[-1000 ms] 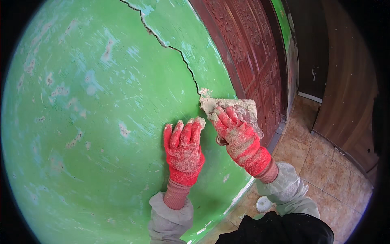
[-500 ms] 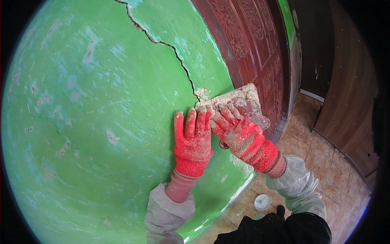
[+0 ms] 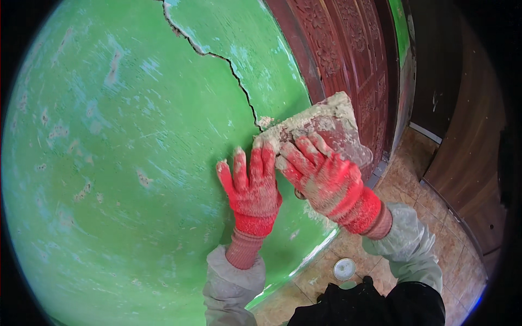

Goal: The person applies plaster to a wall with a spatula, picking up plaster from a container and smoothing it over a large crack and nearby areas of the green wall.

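My right hand (image 3: pixel 333 183), in a red work glove crusted with pale putty, grips a wide putty knife (image 3: pixel 341 130), its fingers spread over the flat blade. Putty lies thick along the blade's upper edge. That edge's left corner meets the green wall (image 3: pixel 136 217) at the lower end of a jagged crack (image 3: pixel 235 70). My left hand (image 3: pixel 254 187), gloved the same way, lies against the wall with its fingers stretched out. Its index and middle fingertips touch the putty-covered corner of the blade. The knife's handle is mostly hidden under my right hand.
A carved dark-red wooden door (image 3: pixel 337 49) stands right of the wall's edge. Brown wooden panels (image 3: pixel 467 141) are farther right. Below is a tiled floor (image 3: pixel 402 190), with a round white-topped container (image 3: pixel 345 269) near my body. Scuffed pale patches mark the wall.
The putty knife has tilted, its right end now higher and its blade lifted farther off the wall. My left fingers have spread wider. The whole view has shifted slightly.
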Demonstrator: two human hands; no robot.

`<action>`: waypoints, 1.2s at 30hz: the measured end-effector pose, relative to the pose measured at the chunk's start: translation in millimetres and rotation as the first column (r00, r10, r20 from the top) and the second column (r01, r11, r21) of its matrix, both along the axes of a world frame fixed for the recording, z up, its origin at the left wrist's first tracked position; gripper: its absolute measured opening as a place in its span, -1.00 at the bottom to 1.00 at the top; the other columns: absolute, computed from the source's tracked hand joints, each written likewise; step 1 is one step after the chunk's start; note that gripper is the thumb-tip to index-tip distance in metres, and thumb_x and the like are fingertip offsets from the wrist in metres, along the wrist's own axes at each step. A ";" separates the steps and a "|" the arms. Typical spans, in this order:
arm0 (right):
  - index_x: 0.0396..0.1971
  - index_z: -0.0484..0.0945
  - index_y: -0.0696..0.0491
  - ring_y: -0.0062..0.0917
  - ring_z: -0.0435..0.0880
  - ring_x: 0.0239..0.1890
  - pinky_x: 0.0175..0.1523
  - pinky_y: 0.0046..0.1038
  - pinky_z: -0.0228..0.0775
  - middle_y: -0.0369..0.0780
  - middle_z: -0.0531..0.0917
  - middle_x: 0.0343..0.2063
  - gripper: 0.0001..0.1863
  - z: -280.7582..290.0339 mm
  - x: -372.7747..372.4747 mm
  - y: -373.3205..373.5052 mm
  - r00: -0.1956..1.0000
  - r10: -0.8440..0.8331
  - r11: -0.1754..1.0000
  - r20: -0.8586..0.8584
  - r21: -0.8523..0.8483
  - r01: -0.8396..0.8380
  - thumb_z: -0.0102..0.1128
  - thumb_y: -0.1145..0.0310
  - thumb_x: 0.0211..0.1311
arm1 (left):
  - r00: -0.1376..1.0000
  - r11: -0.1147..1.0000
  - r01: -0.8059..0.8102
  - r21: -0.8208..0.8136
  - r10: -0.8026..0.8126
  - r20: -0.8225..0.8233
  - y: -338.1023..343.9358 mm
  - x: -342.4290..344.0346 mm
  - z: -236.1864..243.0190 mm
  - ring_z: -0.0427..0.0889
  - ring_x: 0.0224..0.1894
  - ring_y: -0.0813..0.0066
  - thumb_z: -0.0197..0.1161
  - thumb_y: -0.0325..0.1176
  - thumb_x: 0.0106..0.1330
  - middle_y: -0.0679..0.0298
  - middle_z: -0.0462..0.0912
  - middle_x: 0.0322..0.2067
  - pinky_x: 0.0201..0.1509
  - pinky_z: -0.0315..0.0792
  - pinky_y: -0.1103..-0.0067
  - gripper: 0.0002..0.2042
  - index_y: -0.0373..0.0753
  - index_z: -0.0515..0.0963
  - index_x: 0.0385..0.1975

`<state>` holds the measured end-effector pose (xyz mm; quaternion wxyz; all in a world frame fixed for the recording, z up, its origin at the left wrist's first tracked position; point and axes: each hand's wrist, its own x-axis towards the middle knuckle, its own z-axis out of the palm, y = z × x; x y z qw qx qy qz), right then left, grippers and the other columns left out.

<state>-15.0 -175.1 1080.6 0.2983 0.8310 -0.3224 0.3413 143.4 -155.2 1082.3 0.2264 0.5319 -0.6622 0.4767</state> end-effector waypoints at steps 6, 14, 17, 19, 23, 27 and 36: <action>-0.13 0.48 0.11 -0.18 0.44 0.07 0.21 -0.13 0.16 -0.12 0.52 -0.06 -0.65 5.3 -5.8 -12.8 0.971 0.012 1.000 -0.239 -0.017 -0.016 -0.06 0.31 0.10 | 0.998 0.996 -0.066 0.060 0.066 0.003 -4.4 -6.9 -17.8 0.24 0.18 0.20 0.09 -0.40 0.02 0.30 0.37 0.08 0.29 0.04 0.03 -0.52 -0.13 0.43 0.06; -0.10 0.46 0.04 -0.24 0.42 0.08 0.22 -0.16 0.16 -0.17 0.48 -0.01 -0.65 -24.5 -30.2 -26.9 0.960 0.145 0.988 -0.241 0.080 -0.130 -0.07 0.29 0.10 | 0.996 0.994 -0.045 0.099 0.053 -0.077 -6.4 -20.8 -57.7 0.22 0.19 0.19 0.10 -0.40 0.04 0.27 0.39 0.05 0.30 0.04 0.05 -0.54 -0.16 0.42 0.03; -0.06 0.44 0.00 -0.29 0.39 0.12 0.27 -0.17 0.12 -0.23 0.44 0.05 -0.62 8.2 -34.4 -10.3 0.971 0.143 0.989 -0.190 0.051 -0.136 -0.08 0.26 0.09 | 0.988 0.992 0.009 -0.126 -0.028 -0.150 -2.4 -32.2 -35.1 0.26 0.15 0.20 0.10 -0.42 0.09 0.25 0.45 0.00 0.27 0.08 0.05 -0.61 -0.20 0.43 -0.02; -0.05 0.43 0.00 -0.29 0.39 0.12 0.27 -0.16 0.11 -0.23 0.45 0.04 -0.61 20.1 -28.6 -11.8 0.978 0.156 0.988 -0.141 0.007 -0.157 -0.08 0.26 0.09 | 0.961 0.961 -0.134 -0.244 0.066 -0.269 1.5 -35.5 -18.8 0.26 0.14 0.19 0.11 -0.47 0.12 0.24 0.49 -0.05 0.26 0.07 0.03 -0.63 -0.26 0.42 -0.02; -0.04 0.42 0.01 -0.27 0.40 0.10 0.24 -0.12 0.12 -0.19 0.45 0.03 -0.60 -4.5 -16.7 -34.4 0.973 0.054 0.995 -0.225 -0.072 -0.072 -0.09 0.27 0.10 | 0.961 0.979 -0.124 -0.163 0.078 -0.266 1.2 -29.3 -19.7 0.26 0.14 0.17 0.10 -0.48 0.14 0.19 0.46 0.01 0.30 0.01 0.03 -0.63 -0.30 0.39 -0.01; -0.12 0.45 0.09 -0.27 0.44 0.03 0.20 -0.12 0.15 -0.16 0.49 -0.08 -0.65 -30.4 -29.2 -39.7 0.944 0.162 0.986 -0.286 0.012 -0.166 -0.07 0.27 0.12 | 0.955 0.981 -0.104 -0.166 0.052 -0.293 -8.7 -27.0 -36.7 0.21 0.18 0.13 0.06 -0.53 0.08 0.13 0.44 0.04 0.31 -0.05 0.00 -0.60 -0.34 0.36 -0.01; -0.07 0.43 0.06 -0.27 0.40 0.08 0.23 -0.20 0.15 -0.16 0.45 -0.03 -0.55 3.0 -69.3 -30.8 0.930 0.353 0.934 -0.107 0.102 -0.343 0.11 0.23 -0.02 | 0.940 0.964 -0.131 -0.230 0.048 -0.337 -28.1 -35.0 -44.6 0.20 0.20 0.03 0.04 -0.58 -0.03 0.05 0.39 0.06 0.31 -0.12 -0.05 -0.52 -0.45 0.27 0.01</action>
